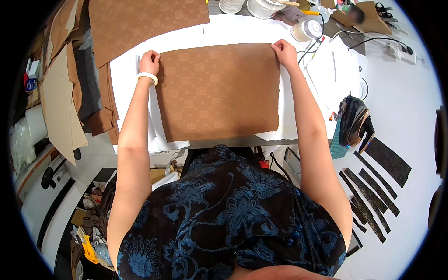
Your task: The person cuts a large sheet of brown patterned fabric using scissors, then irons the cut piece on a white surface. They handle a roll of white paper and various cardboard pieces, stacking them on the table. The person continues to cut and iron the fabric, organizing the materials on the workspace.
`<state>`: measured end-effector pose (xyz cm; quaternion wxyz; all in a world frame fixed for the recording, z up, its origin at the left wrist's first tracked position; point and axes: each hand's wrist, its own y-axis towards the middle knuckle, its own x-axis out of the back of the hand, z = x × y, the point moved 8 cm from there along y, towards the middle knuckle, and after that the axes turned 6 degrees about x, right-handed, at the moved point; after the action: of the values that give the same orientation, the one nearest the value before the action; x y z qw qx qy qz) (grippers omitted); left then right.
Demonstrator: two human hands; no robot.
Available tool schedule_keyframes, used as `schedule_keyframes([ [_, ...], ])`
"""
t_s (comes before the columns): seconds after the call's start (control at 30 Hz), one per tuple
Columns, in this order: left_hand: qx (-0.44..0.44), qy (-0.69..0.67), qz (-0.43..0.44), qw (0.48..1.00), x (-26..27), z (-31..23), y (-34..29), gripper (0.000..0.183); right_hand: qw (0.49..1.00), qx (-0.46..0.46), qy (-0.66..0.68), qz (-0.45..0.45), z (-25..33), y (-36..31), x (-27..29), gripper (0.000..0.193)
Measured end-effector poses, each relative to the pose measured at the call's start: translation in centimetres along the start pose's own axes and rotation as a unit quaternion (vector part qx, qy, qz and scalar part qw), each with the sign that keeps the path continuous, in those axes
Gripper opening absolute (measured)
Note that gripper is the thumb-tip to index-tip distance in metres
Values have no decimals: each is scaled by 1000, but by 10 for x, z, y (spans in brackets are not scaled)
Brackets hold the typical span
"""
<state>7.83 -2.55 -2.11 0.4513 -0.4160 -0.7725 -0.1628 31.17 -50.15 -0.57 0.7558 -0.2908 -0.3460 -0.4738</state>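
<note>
A brown rectangular sheet, leather-like with a faint repeated pattern (219, 93), lies on white paper (249, 30) on the table in front of me. My left hand (149, 62) pinches its far left corner between thumb and fingers. At the far right corner, my right hand (285, 52) pinches the sheet in the same way. The sheet looks flat, with its near edge along the table's front edge. A white bangle (147, 77) circles my left wrist.
Another brown patterned sheet (144, 25) lies at the far left. White tubs (266, 8) and a lidded jar (308, 30) stand at the back right, near cables. Beige pieces (58, 100) hang at the left. Dark cut strips (373, 191) lie on the floor at right.
</note>
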Motion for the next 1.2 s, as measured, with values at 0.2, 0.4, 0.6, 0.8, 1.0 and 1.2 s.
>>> schedule_keyframes([
  [0.2, 30, -10, 25, 999, -3, 10, 10, 13, 998, 8, -61, 5, 2, 6, -5, 26],
  [0.4, 52, 17, 38, 998, -4, 8, 15, 15, 996, 4, -87, 6, -2, 9, -7, 25],
  [0.6, 61, 19, 37, 997, -2, 5, 12, 15, 995, -14, -101, 8, 3, 9, -7, 25],
  [0.8, 47, -26, 31, 998, 1, 6, 11, 16, 997, -4, -81, 9, 0, 7, -5, 27],
  [1.0, 55, -16, 4, 998, 4, 9, 10, 31, 997, 3, -83, 5, -2, 9, -5, 30],
  [1.2, 55, -4, -32, 998, 14, 7, 6, 38, 996, 12, -84, 0, -1, 9, -5, 32],
])
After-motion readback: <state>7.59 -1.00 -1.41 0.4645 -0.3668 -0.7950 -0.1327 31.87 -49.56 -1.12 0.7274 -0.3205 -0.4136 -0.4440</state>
